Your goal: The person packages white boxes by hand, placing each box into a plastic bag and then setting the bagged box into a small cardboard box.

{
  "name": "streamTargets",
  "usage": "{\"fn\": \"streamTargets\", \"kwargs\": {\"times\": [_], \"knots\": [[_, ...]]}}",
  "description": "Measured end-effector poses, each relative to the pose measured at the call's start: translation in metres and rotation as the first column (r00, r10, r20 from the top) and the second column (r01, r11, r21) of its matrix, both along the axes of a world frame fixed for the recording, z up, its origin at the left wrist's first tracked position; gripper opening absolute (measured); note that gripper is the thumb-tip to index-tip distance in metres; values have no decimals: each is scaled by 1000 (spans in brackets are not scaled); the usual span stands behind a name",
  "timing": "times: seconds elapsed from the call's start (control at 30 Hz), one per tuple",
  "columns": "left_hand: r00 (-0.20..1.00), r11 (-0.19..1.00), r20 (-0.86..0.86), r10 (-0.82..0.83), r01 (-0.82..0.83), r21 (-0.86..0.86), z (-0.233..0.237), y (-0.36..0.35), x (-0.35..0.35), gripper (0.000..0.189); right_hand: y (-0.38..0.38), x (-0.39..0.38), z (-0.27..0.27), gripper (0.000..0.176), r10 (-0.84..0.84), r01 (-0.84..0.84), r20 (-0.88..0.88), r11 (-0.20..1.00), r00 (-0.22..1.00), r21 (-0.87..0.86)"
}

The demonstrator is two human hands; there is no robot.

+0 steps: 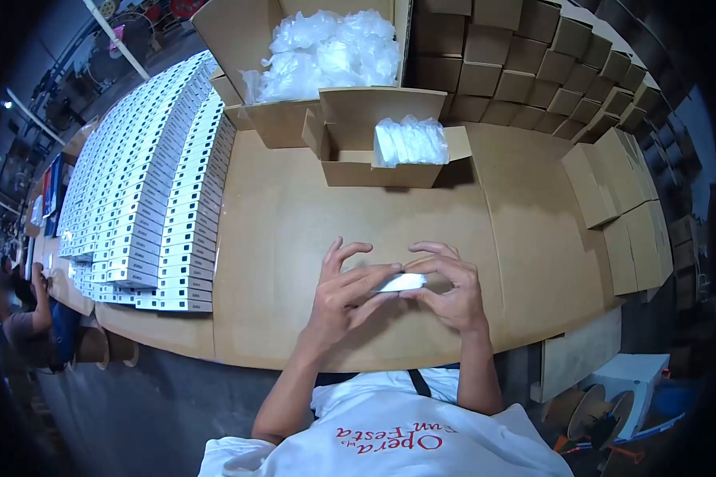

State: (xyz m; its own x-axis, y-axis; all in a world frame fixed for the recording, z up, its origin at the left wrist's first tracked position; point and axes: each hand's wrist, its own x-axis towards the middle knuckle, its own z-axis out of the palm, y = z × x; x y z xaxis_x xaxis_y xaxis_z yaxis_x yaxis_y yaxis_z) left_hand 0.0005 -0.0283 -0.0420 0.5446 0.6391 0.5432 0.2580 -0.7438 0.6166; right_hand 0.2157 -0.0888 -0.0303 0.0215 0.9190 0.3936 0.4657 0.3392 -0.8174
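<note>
A small white packet [404,282] is pinched between both of my hands, just above the cardboard-covered table. My left hand [346,290] grips its left end between thumb and fingers. At its right end my right hand [449,286] has thumb and forefinger closed on it. The fingers cover part of the packet, so its exact kind cannot be made out. Beyond my hands stands an open cardboard box [358,173], with clear plastic-wrapped packets [410,143] upright in its right half.
Stacked white printed boxes [147,199] line the left side. A large carton [282,127] holds bagged plastic packets [330,52] at the back. Brown boxes [525,56] are piled at the back right, with more cartons [632,238] at the right edge. Another person [32,322] sits far left.
</note>
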Motion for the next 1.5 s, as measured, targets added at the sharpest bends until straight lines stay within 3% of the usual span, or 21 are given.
{"fn": "streamTargets", "kwargs": {"times": [0.17, 0.27, 0.4, 0.5, 0.6, 0.77, 0.83, 0.87, 0.93, 1.03, 1.13, 1.33, 1.43, 1.5], "knots": [[986, 978, 161, 41, -6, -210, -18, 7, -7, 51, -3, 12, -14, 34, -25, 21, -164, 1000, 986, -23], [987, 964, 159, 37, 7, -264, -13, 8, -7, 53, 0, 18, -8, 36, -18, 18, -104, 1000, 994, -8], [977, 964, 204, 56, 0, -264, -14, 15, -6, 54, 4, 11, 27, 34, -108, 102, 142, 994, 984, 44], [975, 961, 220, 36, 27, -274, -10, 21, -8, 54, 6, 10, 29, 26, 70, -68, 20, 995, 997, -78], [979, 954, 202, 21, 41, -298, -8, 30, -15, 65, 11, 6, 39, 22, 117, -106, 161, 991, 980, -78], [935, 893, 328, 131, 33, -449, 4, 56, -38, 75, 32, -4, 52, 21, 34, -44, 204, 998, 978, 46], [934, 969, 341, 111, -25, -248, 15, 84, -57, 66, 45, -7, 54, 19, -62, 40, 179, 991, 982, 125], [912, 961, 369, 178, -81, -263, 21, 102, -66, 61, 56, -6, 53, 19, -122, 93, 153, 978, 981, 184], [876, 920, 329, 352, -259, -294, 44, 133, -84, 48, 77, -13, 54, 17, -247, 228, 53, 942, 967, 246], [824, 846, 189, 534, -522, -110, 76, 190, -108, 33, 116, -27, 49, 15, -402, 416, -111, 857, 909, 305], [803, 805, 162, 573, -589, 74, 91, 255, -121, 29, 148, -40, 28, 13, -510, 520, -124, 788, 851, 329], [725, 724, -112, 680, -641, 254, 94, 371, -157, 29, 164, -47, 8, 18, -578, 513, 146, 794, 803, 326], [678, 673, -160, 717, -614, 412, 88, 411, -170, 24, 169, -46, 10, 17, -577, 478, 258, 802, 774, 359], [663, 637, -156, 732, -587, 499, 87, 431, -179, 24, 175, -46, 6, 16, -569, 496, 288, 818, 770, 292]]}}
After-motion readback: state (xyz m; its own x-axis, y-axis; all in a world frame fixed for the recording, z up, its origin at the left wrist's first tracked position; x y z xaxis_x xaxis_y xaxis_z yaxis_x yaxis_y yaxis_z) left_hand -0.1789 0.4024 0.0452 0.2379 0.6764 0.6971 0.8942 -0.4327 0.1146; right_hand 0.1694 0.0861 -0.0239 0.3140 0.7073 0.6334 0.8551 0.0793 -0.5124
